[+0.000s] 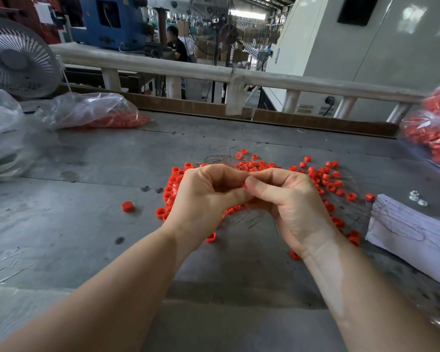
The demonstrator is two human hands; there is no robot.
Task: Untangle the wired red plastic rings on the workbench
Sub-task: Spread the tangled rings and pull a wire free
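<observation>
A tangled heap of small red plastic rings point(323, 177) threaded on thin dark wires lies in the middle of the grey workbench point(92, 174). My left hand point(203, 196) and my right hand point(290, 199) meet just above the heap, fingers curled, pinching one red ring point(244, 185) between their fingertips; only a sliver of it shows. Thin wires point(249, 219) hang down below my hands. One loose red ring point(127, 206) sits apart at the left. My hands hide the middle of the heap.
Clear plastic bags with red rings lie at the back left point(107, 115) and at the right edge point(432, 133). A white written sheet point(412, 229) and three small metal nuts point(417, 198) lie at the right. A fan point(18, 57) stands back left, behind it a railing point(234, 80).
</observation>
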